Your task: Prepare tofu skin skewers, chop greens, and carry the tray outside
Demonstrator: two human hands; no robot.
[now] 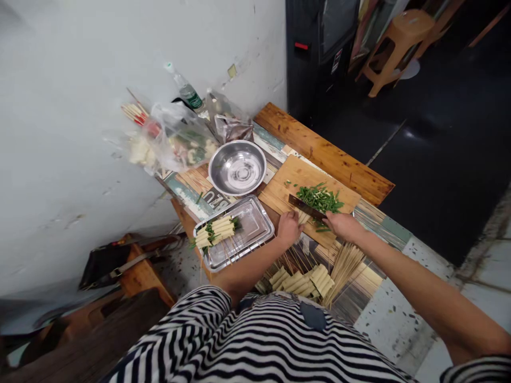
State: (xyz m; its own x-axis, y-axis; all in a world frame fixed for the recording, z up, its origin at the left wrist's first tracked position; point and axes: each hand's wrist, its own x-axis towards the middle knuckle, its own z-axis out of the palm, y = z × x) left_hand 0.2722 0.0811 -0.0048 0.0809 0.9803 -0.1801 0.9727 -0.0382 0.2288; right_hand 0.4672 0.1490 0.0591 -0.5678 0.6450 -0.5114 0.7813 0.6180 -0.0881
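My right hand (344, 226) grips the handle of a broad-bladed knife (306, 207), which rests across a wooden cutting board (279, 175). Behind the blade lies a heap of chopped green leaves (319, 197). On the near side of the knife, my left hand (290, 230) is closed with its fingertips on a pale yellow roll (302, 217); the fingers partly hide it. Skewered rolls with green filling (217, 231) lie in a metal tray (207, 263) to the left. More pale skewered rolls (297, 282) lie close to my body, beside a bundle of bare wooden skewers (345, 266).
A steel bowl (237, 167) stands behind the tray. Farther back are plastic bags of food (183, 138), a bottle (189, 94) and red-tipped sticks (134, 113) against the wall. A wooden bench (323, 151) runs along the table's far side. An orange stool (399, 45) stands beyond.
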